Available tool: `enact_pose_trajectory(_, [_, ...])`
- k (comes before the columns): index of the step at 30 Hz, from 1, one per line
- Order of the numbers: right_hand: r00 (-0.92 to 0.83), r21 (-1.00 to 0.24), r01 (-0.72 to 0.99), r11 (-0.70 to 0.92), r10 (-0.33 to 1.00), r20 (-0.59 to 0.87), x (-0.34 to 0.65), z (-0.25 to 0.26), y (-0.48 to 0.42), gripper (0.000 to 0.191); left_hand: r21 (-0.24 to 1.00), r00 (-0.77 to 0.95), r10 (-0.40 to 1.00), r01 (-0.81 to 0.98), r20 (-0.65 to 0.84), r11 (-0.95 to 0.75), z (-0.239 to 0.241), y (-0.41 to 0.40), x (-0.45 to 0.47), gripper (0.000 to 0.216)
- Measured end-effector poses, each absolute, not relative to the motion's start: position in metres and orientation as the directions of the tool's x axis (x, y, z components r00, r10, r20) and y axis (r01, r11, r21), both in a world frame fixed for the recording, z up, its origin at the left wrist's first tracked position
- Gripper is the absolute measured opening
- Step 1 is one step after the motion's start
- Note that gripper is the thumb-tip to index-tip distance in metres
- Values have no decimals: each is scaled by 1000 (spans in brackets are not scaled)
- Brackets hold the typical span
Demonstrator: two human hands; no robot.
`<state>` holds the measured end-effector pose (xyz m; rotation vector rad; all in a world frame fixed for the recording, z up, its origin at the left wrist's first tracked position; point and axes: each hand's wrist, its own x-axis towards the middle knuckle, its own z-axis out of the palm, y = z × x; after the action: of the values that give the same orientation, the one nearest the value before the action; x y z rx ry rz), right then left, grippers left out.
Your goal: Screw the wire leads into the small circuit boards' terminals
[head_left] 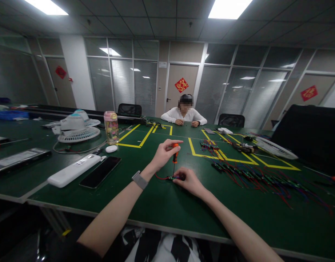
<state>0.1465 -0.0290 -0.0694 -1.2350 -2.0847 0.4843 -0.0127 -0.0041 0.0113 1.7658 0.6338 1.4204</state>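
My left hand (164, 154) is closed around the orange handle of a small screwdriver (175, 154), which stands upright with its tip down on a small wired part (173, 178). My right hand (189, 181) pinches that part against the green table (162, 203). A red wire trails left from the part. A grey watch sits on my left wrist.
A black phone (100, 171) and a white power strip (74, 170) lie at left, with a pink bottle (111, 127) and white fans (76, 128) behind. Several wired parts (254, 174) spread at right. A person (184, 114) sits across the table. Yellow tape marks boxes.
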Motion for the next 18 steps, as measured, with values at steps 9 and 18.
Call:
enact_pose_trajectory(9, [-330, -618, 624, 478, 878, 346, 146, -70, -29, 10, 832, 264, 791, -112, 552, -543, 11, -2, -13, 35])
enact_pose_trajectory(18, [-333, -612, 629, 479, 878, 345, 146, -68, -29, 10, 844, 303, 788, -161, 536, -512, 12, -4, -12, 38])
